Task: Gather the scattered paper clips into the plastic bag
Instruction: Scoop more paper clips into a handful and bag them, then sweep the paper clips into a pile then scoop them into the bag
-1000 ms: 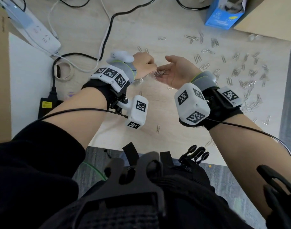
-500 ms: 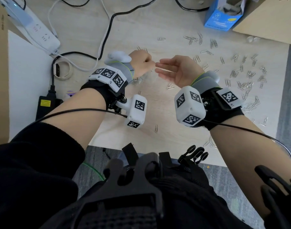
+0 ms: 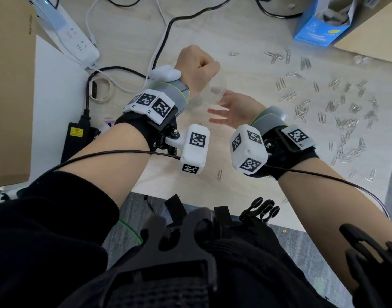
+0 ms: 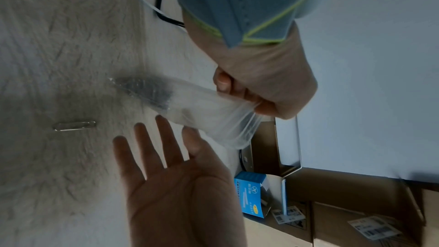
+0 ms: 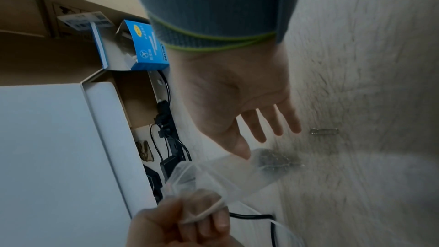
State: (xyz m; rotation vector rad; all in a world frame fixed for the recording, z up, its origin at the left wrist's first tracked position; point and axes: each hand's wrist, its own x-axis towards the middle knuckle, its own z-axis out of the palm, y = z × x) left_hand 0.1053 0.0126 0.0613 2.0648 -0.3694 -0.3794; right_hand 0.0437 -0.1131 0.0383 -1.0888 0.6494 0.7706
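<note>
My left hand (image 3: 199, 67) is curled into a fist and grips the top of the clear plastic bag (image 3: 215, 92), which hangs above the table. A dark clump of paper clips (image 4: 147, 91) sits in the bag's bottom end. Just below and to the right, my right hand (image 3: 226, 110) is open, palm up and holding nothing, its thumb beside the bag (image 5: 228, 174). Several loose paper clips (image 3: 337, 112) lie scattered over the table to the right. A single clip (image 3: 219, 174) lies near the table's front edge.
A blue carton (image 3: 319, 25) stands at the back right by a cardboard box. A white power strip (image 3: 66, 34), cables, a black adapter (image 3: 76, 138) and a wristband (image 3: 100, 88) lie at the left, next to a brown box (image 3: 10, 85).
My right hand left the bag's mouth, opened and dropped back toward me. My left hand rose and moved away from me with the bag.
</note>
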